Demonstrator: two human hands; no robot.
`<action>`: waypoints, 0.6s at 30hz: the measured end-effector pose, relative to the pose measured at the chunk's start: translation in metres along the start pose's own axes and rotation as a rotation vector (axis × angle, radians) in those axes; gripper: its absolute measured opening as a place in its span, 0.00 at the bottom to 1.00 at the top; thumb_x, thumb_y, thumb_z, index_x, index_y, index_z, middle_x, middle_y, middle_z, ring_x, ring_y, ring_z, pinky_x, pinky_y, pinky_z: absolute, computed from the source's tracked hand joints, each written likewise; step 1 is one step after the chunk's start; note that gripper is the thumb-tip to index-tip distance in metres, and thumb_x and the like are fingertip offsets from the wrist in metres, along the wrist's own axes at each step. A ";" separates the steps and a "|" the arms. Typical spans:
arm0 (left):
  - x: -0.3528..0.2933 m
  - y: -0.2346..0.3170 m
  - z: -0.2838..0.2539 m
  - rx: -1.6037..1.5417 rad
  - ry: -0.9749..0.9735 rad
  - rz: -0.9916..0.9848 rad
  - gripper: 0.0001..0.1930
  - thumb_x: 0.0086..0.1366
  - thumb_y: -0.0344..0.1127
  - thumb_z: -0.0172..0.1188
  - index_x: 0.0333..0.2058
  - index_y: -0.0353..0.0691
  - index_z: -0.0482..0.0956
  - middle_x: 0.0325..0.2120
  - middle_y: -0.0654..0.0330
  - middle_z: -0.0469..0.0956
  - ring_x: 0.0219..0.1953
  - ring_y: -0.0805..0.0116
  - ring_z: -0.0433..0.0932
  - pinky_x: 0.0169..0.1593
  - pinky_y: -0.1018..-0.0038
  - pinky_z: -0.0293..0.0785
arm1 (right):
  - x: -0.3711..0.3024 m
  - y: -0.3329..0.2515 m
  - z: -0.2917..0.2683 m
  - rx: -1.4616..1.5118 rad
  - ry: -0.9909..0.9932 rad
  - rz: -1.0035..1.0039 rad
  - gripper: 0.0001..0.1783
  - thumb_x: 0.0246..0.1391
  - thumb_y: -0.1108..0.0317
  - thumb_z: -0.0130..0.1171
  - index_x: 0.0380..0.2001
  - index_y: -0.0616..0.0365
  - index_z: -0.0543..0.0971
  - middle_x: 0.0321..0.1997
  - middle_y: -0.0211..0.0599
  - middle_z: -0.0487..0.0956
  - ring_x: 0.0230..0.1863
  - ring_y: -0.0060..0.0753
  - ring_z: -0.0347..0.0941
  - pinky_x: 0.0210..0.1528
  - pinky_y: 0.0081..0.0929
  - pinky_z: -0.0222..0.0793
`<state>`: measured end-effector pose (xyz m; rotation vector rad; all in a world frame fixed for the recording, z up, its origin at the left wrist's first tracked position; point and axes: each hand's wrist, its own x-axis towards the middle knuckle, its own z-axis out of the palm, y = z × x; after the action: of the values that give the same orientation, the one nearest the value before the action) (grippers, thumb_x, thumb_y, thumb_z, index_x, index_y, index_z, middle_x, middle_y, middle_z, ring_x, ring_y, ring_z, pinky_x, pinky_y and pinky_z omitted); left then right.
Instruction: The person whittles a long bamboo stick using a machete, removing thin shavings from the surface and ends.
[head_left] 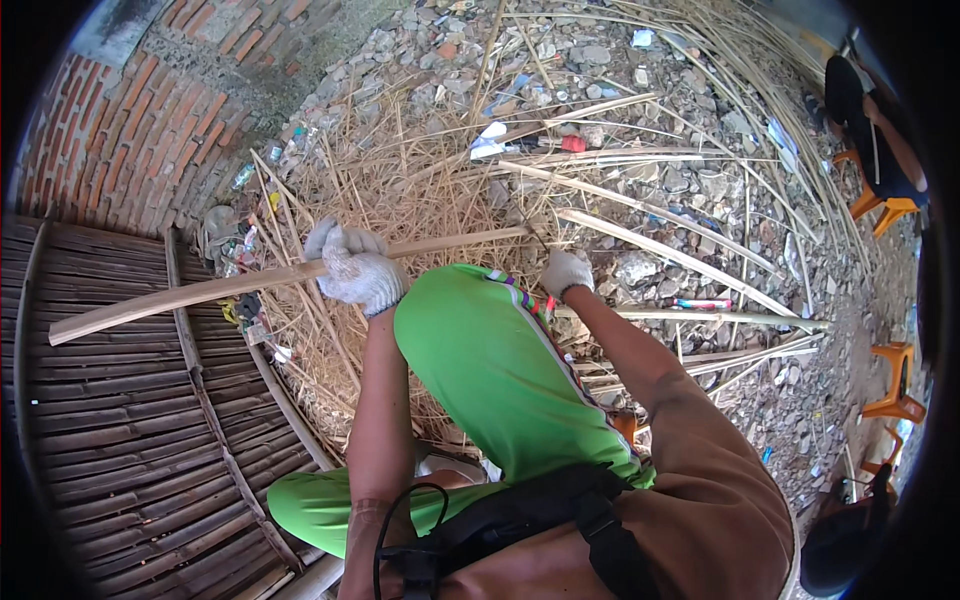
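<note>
A long, pale bamboo strip (200, 293) runs from the left side across to above my raised right knee. My left hand (357, 268), in a whitish work glove, is closed around it near its middle. To the right of the knee, my gloved right hand (567, 273) is closed on what looks like a knife. Its thin dark blade (538, 238) meets the strip's right end. Most of the handle is hidden in my fist.
A bamboo slat platform (110, 420) stands at left below a brick wall (140, 130). Shavings (430, 170) cover the ground ahead. Several split bamboo strips (660, 245) lie on rubble at right. Beyond are orange stools (893, 382) and a person in dark clothes (862, 125).
</note>
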<state>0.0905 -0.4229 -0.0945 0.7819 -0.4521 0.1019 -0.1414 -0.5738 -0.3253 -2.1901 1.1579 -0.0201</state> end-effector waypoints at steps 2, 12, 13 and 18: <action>0.001 -0.002 -0.006 -0.078 -0.041 -0.003 0.10 0.69 0.25 0.57 0.48 0.34 0.78 0.13 0.66 0.61 0.10 0.75 0.58 0.11 0.73 0.59 | -0.004 0.005 0.005 -0.031 -0.094 0.038 0.20 0.64 0.55 0.56 0.48 0.61 0.83 0.46 0.61 0.87 0.52 0.69 0.84 0.59 0.60 0.79; 0.003 0.000 -0.030 -0.356 -0.223 -0.050 0.12 0.70 0.25 0.56 0.51 0.29 0.78 0.14 0.66 0.62 0.11 0.75 0.59 0.12 0.72 0.61 | -0.012 0.015 0.018 0.001 -0.051 0.063 0.20 0.64 0.57 0.58 0.50 0.60 0.82 0.43 0.60 0.88 0.46 0.64 0.87 0.51 0.58 0.82; 0.002 0.001 -0.030 -0.196 -0.062 -0.048 0.12 0.70 0.25 0.56 0.50 0.30 0.77 0.14 0.66 0.62 0.10 0.75 0.58 0.12 0.72 0.59 | -0.018 0.017 0.020 0.006 -0.044 0.069 0.19 0.64 0.57 0.58 0.49 0.60 0.82 0.43 0.60 0.88 0.46 0.63 0.87 0.51 0.58 0.81; -0.003 0.000 -0.019 0.031 0.199 -0.021 0.10 0.69 0.24 0.55 0.48 0.32 0.77 0.13 0.66 0.60 0.09 0.74 0.56 0.11 0.73 0.54 | -0.018 0.015 0.023 0.023 -0.038 0.132 0.19 0.67 0.55 0.56 0.48 0.61 0.82 0.43 0.62 0.88 0.49 0.63 0.86 0.54 0.58 0.81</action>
<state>0.0943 -0.4087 -0.1077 0.7985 -0.2547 0.1661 -0.1565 -0.5536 -0.3462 -2.0817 1.2718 0.0640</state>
